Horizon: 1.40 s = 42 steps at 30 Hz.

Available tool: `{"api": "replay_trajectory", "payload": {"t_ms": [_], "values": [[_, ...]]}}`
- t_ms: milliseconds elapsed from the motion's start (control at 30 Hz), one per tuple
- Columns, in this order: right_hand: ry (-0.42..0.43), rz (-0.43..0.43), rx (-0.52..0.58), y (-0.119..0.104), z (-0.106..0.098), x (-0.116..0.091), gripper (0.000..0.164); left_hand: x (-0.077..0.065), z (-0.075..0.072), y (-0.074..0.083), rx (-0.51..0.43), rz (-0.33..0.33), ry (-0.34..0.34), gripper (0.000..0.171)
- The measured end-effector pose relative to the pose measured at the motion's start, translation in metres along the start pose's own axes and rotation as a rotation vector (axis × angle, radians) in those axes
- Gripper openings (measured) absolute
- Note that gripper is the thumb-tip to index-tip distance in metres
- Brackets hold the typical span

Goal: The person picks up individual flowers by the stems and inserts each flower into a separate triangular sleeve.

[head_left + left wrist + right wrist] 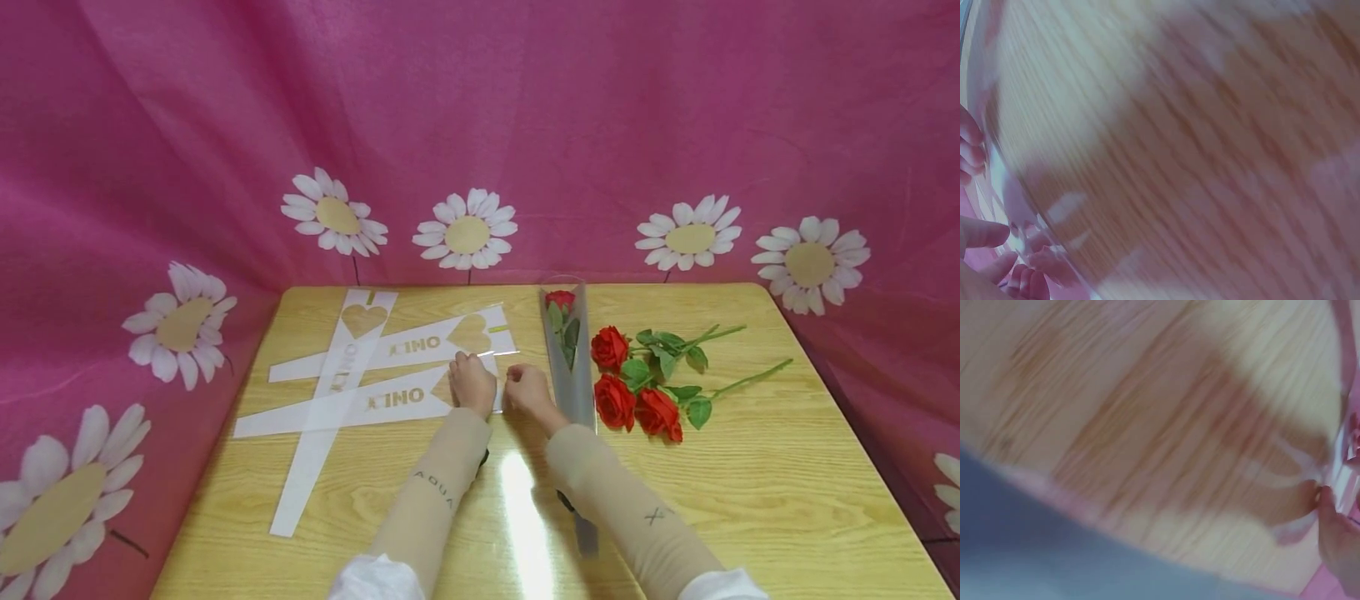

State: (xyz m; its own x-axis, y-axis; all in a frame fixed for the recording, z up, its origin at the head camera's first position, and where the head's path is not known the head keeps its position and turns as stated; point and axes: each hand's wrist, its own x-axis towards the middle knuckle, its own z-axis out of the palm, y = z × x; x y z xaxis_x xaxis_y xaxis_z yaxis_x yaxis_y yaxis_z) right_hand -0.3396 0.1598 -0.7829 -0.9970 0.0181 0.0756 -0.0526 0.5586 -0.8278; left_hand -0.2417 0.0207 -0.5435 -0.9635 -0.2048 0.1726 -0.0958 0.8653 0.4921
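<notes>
The nearest white tapered flower sleeve point(337, 407), with a gold heart and lettering, lies with its wide end under my left hand point(472, 382). That hand's fingers are curled at the sleeve's wide end and grip it, covering part of the heart. Just to the right is my right hand point(527, 390), thumb and fingertips together at the sleeve's clear edge. In the right wrist view, the right hand point(1338, 540) pinches thin clear plastic. The left wrist view shows fingers point(985, 232) around the same shiny film at its lower left.
Two more flower sleeves, one slanting point(300, 479) and one behind point(408, 344), overlap on the left. Right of my hands lies a sleeve point(573, 392) with a red rose point(561, 300) inside. Several loose red roses point(615, 402) lie farther right. A pink daisy-print cloth point(570, 167) surrounds the wooden table point(750, 500).
</notes>
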Motion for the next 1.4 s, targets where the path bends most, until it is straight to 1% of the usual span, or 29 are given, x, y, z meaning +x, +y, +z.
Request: {"api": "replay_trajectory", "payload": {"t_ms": [33, 67, 133, 200, 267, 300, 367, 400, 433, 467, 500, 567, 600, 633, 667, 733, 767, 833, 867, 933, 967, 1000, 1100, 1167, 1233, 1267, 1300, 1333, 1400], "values": [[-0.002, 0.022, -0.001, 0.000, 0.004, 0.001, 0.025, 0.001, 0.000, -0.002, 0.003, -0.001, 0.004, 0.013], [-0.012, 0.059, 0.000, -0.007, 0.004, 0.001, 0.025, 0.001, -0.001, -0.003, 0.001, -0.005, 0.000, 0.013], [-0.010, 0.130, -0.023, -0.045, -0.005, -0.011, 0.025, 0.002, -0.001, -0.006, -0.009, -0.010, -0.004, 0.012], [-0.001, 0.178, -0.046, -0.080, -0.015, -0.025, 0.021, 0.003, -0.001, -0.008, -0.023, -0.011, -0.004, 0.011], [-0.012, 0.252, -0.038, -0.103, -0.022, -0.033, 0.015, 0.003, -0.001, -0.010, -0.033, -0.012, -0.004, 0.011], [0.007, 0.249, -0.021, -0.099, -0.019, -0.032, 0.014, 0.003, 0.000, -0.011, -0.036, -0.011, -0.001, 0.012], [0.022, 0.262, 0.024, -0.070, -0.004, -0.020, 0.014, 0.004, 0.001, -0.012, -0.042, -0.011, 0.000, 0.012], [-0.006, 0.300, 0.056, -0.052, 0.003, -0.012, 0.015, 0.004, 0.000, -0.012, -0.047, -0.015, -0.002, 0.012], [-0.004, 0.316, 0.083, -0.030, 0.014, -0.002, 0.018, 0.003, 0.000, -0.012, -0.053, -0.020, -0.008, 0.012], [-0.008, 0.315, 0.126, -0.001, 0.028, 0.009, 0.020, 0.003, 0.000, -0.012, -0.060, -0.024, -0.009, 0.013], [-0.010, 0.313, 0.164, 0.020, 0.038, 0.017, 0.022, 0.003, 0.000, -0.012, -0.068, -0.030, -0.014, 0.013], [-0.043, 0.347, 0.222, 0.041, 0.048, 0.026, 0.023, 0.002, -0.001, -0.012, -0.083, -0.038, -0.011, 0.014], [-0.054, 0.365, 0.239, 0.044, 0.050, 0.027, 0.022, 0.002, -0.002, -0.011, -0.089, -0.041, -0.009, 0.015], [-0.057, 0.375, 0.262, 0.039, 0.047, 0.025, 0.022, 0.001, -0.003, -0.011, -0.096, -0.045, -0.010, 0.015], [-0.061, 0.397, 0.270, 0.028, 0.042, 0.020, 0.021, 0.001, -0.003, -0.011, -0.106, -0.051, -0.012, 0.016], [-0.060, 0.403, 0.287, -0.015, 0.019, 0.003, 0.015, 0.000, -0.005, -0.010, -0.118, -0.055, -0.009, 0.016], [-0.061, 0.405, 0.298, -0.053, -0.002, -0.014, 0.014, 0.000, -0.005, -0.009, -0.131, -0.062, -0.011, 0.016], [-0.063, 0.421, 0.305, -0.102, -0.032, -0.035, 0.016, -0.001, -0.005, -0.007, -0.149, -0.068, -0.013, 0.016], [-0.058, 0.394, 0.318, -0.118, -0.042, -0.043, 0.017, -0.001, -0.005, -0.006, -0.162, -0.070, -0.013, 0.015], [-0.066, 0.340, 0.369, -0.137, -0.060, -0.053, 0.021, -0.002, -0.004, -0.003, -0.197, -0.075, -0.017, 0.013], [-0.067, 0.348, 0.366, -0.143, -0.065, -0.055, 0.020, -0.002, -0.004, -0.001, -0.227, -0.085, -0.033, 0.011], [-0.067, 0.322, 0.395, -0.129, -0.062, -0.048, 0.018, -0.003, -0.003, 0.001, -0.259, -0.096, -0.051, 0.012], [-0.050, 0.292, 0.418, -0.141, -0.078, -0.050, 0.014, -0.006, -0.005, 0.009, -0.357, -0.132, -0.117, 0.022], [-0.022, 0.350, 0.376, -0.169, -0.096, -0.059, 0.013, -0.008, -0.008, 0.015, -0.414, -0.156, -0.166, 0.025], [0.012, 0.374, 0.358, -0.204, -0.118, -0.073, 0.016, -0.010, -0.010, 0.021, -0.454, -0.147, -0.193, 0.025], [0.027, 0.370, 0.360, -0.217, -0.125, -0.080, 0.017, -0.011, -0.012, 0.024, -0.471, -0.143, -0.203, 0.024], [0.033, 0.361, 0.370, -0.225, -0.132, -0.085, 0.018, -0.012, -0.015, 0.027, -0.496, -0.137, -0.214, 0.024], [0.043, 0.396, 0.342, -0.240, -0.140, -0.091, 0.021, -0.013, -0.017, 0.030, -0.519, -0.123, -0.221, 0.024], [0.046, 0.368, 0.364, -0.249, -0.149, -0.098, 0.021, -0.013, -0.020, 0.034, -0.563, -0.099, -0.234, 0.026]]}}
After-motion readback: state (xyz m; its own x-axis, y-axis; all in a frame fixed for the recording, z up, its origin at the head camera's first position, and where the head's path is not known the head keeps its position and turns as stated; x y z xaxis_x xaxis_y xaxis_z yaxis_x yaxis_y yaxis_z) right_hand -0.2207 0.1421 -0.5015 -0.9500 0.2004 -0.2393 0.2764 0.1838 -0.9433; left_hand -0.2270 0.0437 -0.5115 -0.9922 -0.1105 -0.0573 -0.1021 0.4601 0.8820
